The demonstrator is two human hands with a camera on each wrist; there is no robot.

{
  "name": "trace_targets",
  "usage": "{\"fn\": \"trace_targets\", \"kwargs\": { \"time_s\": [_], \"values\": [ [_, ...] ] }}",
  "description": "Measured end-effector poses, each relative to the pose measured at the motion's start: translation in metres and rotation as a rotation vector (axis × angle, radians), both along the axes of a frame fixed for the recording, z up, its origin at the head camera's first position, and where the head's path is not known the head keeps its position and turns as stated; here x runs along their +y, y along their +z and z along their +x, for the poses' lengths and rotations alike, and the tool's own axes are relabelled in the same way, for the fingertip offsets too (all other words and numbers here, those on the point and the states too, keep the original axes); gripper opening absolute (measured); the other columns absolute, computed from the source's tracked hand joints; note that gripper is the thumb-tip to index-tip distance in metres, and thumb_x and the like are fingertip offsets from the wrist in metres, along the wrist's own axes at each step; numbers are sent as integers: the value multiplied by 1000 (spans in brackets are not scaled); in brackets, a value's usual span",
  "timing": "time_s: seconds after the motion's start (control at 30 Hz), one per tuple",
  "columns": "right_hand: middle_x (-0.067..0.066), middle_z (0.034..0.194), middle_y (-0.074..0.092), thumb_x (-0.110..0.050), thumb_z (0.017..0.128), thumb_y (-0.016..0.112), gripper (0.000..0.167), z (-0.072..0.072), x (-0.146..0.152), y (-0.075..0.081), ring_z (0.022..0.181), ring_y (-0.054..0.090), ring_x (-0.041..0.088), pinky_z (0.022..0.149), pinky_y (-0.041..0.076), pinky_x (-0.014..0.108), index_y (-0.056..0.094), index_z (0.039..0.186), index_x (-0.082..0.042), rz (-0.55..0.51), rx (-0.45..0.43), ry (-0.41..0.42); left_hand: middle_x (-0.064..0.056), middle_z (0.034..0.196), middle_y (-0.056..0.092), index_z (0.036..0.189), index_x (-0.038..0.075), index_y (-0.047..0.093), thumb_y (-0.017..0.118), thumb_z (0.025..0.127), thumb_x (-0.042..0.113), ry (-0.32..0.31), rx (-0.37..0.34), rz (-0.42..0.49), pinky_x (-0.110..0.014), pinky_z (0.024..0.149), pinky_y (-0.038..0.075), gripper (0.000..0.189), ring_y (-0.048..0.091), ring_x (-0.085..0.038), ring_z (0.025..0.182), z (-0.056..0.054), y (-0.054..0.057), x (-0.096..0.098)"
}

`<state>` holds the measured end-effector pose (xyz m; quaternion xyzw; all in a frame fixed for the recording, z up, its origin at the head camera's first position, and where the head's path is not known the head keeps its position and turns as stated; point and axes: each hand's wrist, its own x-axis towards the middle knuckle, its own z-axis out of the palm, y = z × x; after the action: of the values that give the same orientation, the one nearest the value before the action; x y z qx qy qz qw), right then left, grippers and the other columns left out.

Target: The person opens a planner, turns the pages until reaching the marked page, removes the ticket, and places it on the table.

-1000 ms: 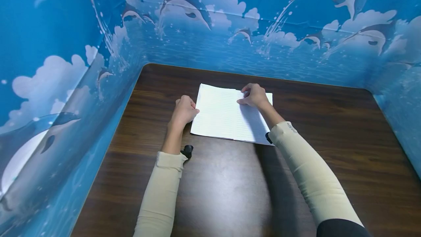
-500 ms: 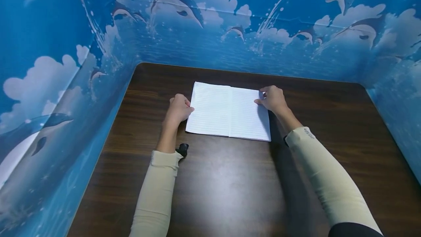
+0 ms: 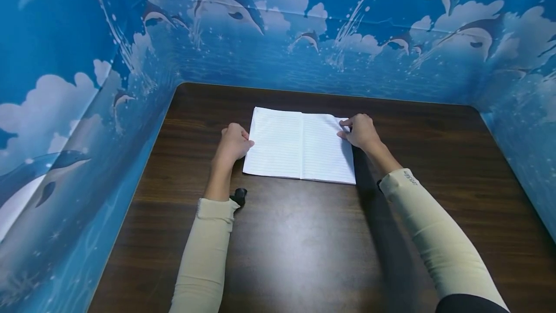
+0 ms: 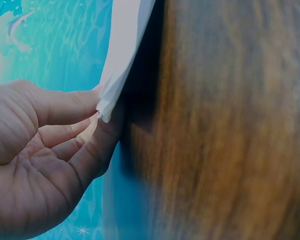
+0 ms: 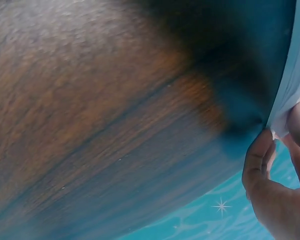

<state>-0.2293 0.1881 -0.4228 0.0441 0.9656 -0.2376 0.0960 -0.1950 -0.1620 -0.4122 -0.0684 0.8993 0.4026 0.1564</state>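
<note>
An open notebook [image 3: 282, 146] with white lined pages lies on the dark wooden table. My left hand [image 3: 233, 141] pinches its left edge; in the left wrist view the thumb lies over the stack of pages [image 4: 124, 47] and fingers are beneath. At the opposite side, my right hand [image 3: 362, 130] holds the right edge near the upper corner, where the page bends up a little. The right wrist view shows the thumb and fingers of that hand [image 5: 280, 200] pinching the notebook's edge [image 5: 290, 80], with part of the hand cut off by the frame.
The brown wooden table [image 3: 295, 245] has rounded far corners. A blue dolphin-print curtain [image 3: 278, 62] stands along its back and sides. Black wrist cameras, such as the left one [image 3: 239, 197], sit by the cuffs.
My right hand has moved right, from over the right page to the notebook's right edge. The right page's upper corner now curves up slightly. My left hand keeps its hold on the left edge.
</note>
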Motion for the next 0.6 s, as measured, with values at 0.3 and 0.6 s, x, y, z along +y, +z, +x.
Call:
{"fn": "trace_targets", "kwargs": {
  "time_s": [0.3, 0.6],
  "values": [
    [25, 132, 68, -14, 99, 80, 50, 0, 8, 2, 112, 59, 33, 88, 52, 42, 66, 146, -8, -164, -47, -56, -24, 120, 61, 121, -6, 66, 66, 106, 9, 8, -2, 0, -49, 95, 55, 21, 61, -35, 108, 0, 1, 0],
    [20, 129, 61, -12, 95, 83, 50, -2, 27, 0, 113, 55, 30, 104, 48, 44, 58, 137, 1, -445, -161, -268, -23, 117, 62, 119, -5, 66, 67, 105, 8, 11, -15, 9, -47, 92, 54, 19, 61, -34, 106, 0, 1, 1]
  ]
}}
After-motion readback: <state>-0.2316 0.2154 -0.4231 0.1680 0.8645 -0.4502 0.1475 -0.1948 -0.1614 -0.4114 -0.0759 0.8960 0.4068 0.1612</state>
